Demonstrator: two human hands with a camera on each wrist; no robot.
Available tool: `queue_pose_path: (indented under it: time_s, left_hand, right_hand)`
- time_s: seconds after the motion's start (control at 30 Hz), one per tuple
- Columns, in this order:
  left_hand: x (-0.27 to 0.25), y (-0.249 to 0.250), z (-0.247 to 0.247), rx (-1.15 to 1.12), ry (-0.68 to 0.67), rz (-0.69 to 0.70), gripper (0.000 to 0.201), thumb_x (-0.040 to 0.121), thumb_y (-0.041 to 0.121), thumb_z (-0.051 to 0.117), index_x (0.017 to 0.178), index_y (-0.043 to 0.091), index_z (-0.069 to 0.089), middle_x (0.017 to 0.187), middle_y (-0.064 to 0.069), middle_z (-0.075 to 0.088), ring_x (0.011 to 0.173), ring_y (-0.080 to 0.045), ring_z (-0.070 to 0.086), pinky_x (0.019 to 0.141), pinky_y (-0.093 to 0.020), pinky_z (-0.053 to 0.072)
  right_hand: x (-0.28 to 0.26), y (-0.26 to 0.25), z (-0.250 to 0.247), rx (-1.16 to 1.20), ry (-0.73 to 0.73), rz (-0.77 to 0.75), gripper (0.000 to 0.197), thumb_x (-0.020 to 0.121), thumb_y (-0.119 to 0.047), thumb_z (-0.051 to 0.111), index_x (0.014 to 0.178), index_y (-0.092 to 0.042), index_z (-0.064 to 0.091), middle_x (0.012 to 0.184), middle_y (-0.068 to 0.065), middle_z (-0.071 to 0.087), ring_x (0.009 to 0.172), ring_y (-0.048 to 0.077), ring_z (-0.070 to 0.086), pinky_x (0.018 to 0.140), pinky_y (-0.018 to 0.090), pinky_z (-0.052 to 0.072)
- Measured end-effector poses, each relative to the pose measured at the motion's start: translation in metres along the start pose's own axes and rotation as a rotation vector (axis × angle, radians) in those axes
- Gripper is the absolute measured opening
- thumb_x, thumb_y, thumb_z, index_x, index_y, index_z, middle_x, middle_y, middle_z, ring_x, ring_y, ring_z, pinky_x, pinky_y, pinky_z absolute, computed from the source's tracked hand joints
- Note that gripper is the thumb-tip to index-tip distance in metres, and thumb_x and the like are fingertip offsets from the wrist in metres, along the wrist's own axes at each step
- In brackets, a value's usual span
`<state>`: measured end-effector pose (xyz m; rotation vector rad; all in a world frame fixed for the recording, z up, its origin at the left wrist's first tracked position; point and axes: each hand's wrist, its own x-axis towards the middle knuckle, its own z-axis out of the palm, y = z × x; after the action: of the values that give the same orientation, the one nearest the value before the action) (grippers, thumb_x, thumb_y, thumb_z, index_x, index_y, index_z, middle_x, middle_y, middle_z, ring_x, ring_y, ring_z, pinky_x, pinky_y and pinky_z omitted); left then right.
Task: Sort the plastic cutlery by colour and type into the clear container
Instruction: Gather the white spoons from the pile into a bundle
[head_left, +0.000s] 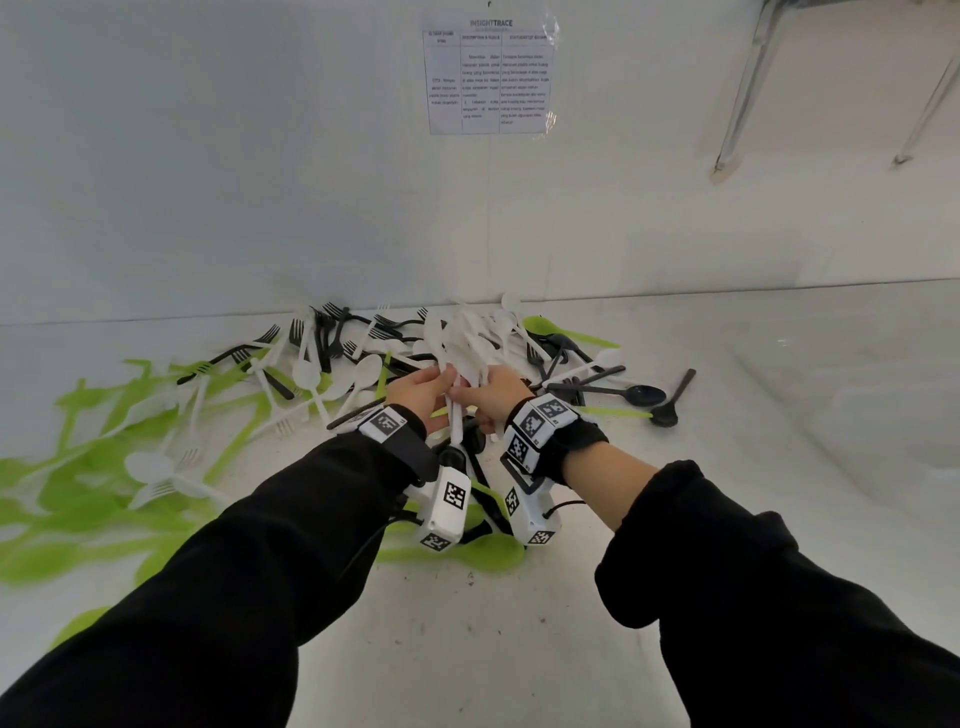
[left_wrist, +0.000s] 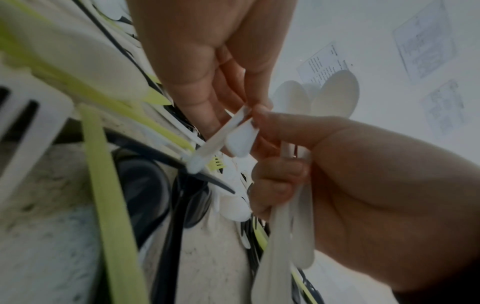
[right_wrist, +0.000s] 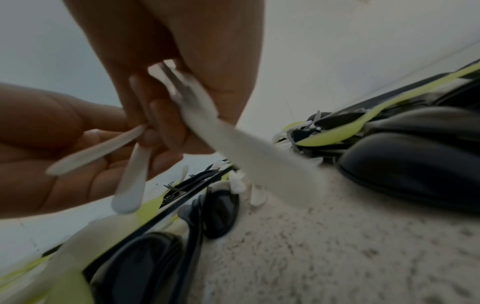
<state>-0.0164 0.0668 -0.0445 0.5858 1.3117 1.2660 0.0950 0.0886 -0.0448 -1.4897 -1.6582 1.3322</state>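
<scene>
a bundle of white spoons stands bowls-up between two hands above a heap of mixed cutlery on the pale floor. the left hand, fingers curled, grips the bundle's handles, as the left wrist view shows, while the right hand pinches one more white handle between thumb and fingertips and brings it up against the bunch. the clear container is not visible in any view. the risk, judging from here, is the fan of handles slipping as the extra piece is fed in, since the left grip is already full and the bowls splay apart; a loose spoon would drop back into the heap. black spoons lie just right of the hands, green cutlery spreads wide to the left, and black forks tangle with white pieces near the wall, where a printed sheet is taped. crossed handles directly beneath the wrists crowd any further picking.
</scene>
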Motion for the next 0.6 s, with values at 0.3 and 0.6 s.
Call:
queue_pose_path:
  time_s: [0.3,0.6]
  left_hand:
    - [0.000,-0.008,-0.005,0.046,-0.041,-0.019,0.036,0.090,0.012,0.061,0.123,-0.002,0.054,0.096,-0.012,0.068,0.080,-0.024,0.066,0.066,-0.039,0.057]
    - [-0.004,-0.012,0.000,0.011,0.014,-0.014,0.039,0.091,0.012,0.059,0.127,-0.003,0.051,0.086,-0.008,0.064,0.074,-0.024,0.065,0.058,-0.033,0.057]
  right_hand:
    - [-0.013,0.000,-0.009,-0.230,0.132,-0.139,0.024,0.081,-0.026,0.069,0.070,-0.019,0.049,0.073,-0.005,0.054,0.066,0.005,0.049,0.063,0.021,0.040]
    - [0.001,0.010,0.004,0.092,0.242,0.023,0.017,0.083,-0.025,0.060,0.071,-0.016,0.051,0.090,0.013,0.062,0.077,0.027,0.056,0.070,0.039,0.044]
